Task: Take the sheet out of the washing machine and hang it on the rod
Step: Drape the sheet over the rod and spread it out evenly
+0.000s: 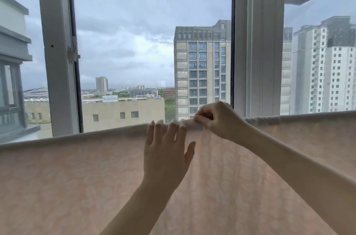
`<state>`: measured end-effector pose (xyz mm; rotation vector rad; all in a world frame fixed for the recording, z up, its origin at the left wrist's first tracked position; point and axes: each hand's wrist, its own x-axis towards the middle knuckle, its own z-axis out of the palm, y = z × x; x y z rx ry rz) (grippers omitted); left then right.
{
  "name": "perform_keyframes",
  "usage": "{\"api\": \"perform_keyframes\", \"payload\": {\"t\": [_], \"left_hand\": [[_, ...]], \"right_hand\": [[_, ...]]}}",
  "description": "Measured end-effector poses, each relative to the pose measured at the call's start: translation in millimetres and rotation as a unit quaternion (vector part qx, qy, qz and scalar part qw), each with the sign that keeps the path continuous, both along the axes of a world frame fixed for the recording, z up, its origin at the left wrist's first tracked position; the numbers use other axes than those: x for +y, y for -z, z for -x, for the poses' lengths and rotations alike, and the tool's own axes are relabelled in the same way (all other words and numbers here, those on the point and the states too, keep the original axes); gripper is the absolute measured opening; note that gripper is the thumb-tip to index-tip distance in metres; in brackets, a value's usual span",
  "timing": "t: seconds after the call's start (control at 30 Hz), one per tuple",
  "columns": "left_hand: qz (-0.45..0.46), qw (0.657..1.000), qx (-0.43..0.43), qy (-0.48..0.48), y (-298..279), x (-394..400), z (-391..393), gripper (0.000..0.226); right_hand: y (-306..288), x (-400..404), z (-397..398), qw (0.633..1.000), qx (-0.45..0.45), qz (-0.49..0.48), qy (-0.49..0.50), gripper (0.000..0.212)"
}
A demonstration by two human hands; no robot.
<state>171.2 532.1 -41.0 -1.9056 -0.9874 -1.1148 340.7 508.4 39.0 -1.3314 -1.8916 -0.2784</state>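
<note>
My left hand [165,150] lay flat and open against the draped pink sheet [77,177]; my right hand [217,119] pinched its top fold, best tugged gently sideways.

No text, label, brand, number or sign can be read anywhere in the frame. The pale pink sheet [77,177] filling the lower half carries only a faint leafy pattern, no lettering. The buildings [202,69] seen through the window in the centre and at the right show bare facades, too far off for any sign to be made out.
</note>
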Motion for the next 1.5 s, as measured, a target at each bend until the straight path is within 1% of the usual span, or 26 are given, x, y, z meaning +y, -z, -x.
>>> {"api": "perform_keyframes", "payload": {"t": [0.1, 0.2, 0.3, 0.37, 0.47, 0.6, 0.63, 0.77, 0.9, 1.07, 1.23, 1.37, 1.5], "left_hand": [[-0.016, 1.000, 0.000, -0.026, -2.1, 1.6, -1.7, 0.046], [-0.017, 0.998, 0.007, -0.053, -5.6, 4.0, 0.5, 0.049], [-0.019, 0.998, 0.017, -0.065, -5.0, 5.6, 3.6, 0.052], [-0.015, 0.997, 0.019, -0.072, -4.7, 6.5, 5.3, 0.053], [-0.011, 0.997, 0.022, -0.080, -5.7, 6.0, 8.4, 0.054], [-0.026, 0.996, 0.033, -0.073, -6.1, 4.2, 13.3, 0.053], [-0.024, 0.997, 0.037, -0.071, -5.7, 3.3, 12.5, 0.053], [0.002, 0.997, 0.034, -0.076, -7.2, -3.9, 0.6, 0.053], [0.025, 0.998, 0.023, -0.048, -6.4, -10.4, -15.5, 0.051], [0.037, 0.998, 0.041, -0.008, -9.3, -15.4, -50.6, 0.052], [0.015, 0.999, 0.033, -0.030, -7.6, -9.2, -68.1, 0.049], [-0.006, 0.999, 0.034, -0.034, -3.1, -5.7, -68.0, 0.050], [-0.016, 0.998, 0.034, -0.044, -2.6, -3.7, -65.7, 0.052]], "right_hand": [[-6.4, -8.3, -18.7, 1.000, -0.010, 0.022, -0.008, 0.012], [-15.6, -15.3, -46.6, 0.997, -0.057, 0.059, 0.002, 0.015], [-15.2, -16.6, -59.6, 0.995, -0.044, 0.082, -0.024, 0.014], [-8.9, -12.7, -58.9, 0.997, -0.026, 0.065, -0.045, 0.013], [-1.6, -4.4, -56.2, 0.998, 0.016, 0.021, -0.055, 0.005], [-3.0, -3.8, -65.1, 0.998, 0.055, -0.027, -0.009, 0.006], [-3.7, -6.0, -68.7, 0.998, 0.057, -0.027, 0.001, 0.007], [-7.0, -13.1, -79.0, 1.000, 0.017, -0.005, 0.018, 0.010], [-12.1, -8.5, -82.6, 0.999, 0.012, 0.026, 0.033, 0.011], [-9.7, -1.9, -77.5, 0.999, 0.017, 0.011, 0.033, 0.009], [-4.5, -4.7, -81.5, 0.999, 0.019, -0.002, 0.030, 0.009], [-5.1, -14.7, -90.7, 0.999, 0.020, 0.025, -0.002, 0.010], [-15.9, -27.9, -116.6, 0.996, -0.016, 0.088, 0.007, 0.019]]}}
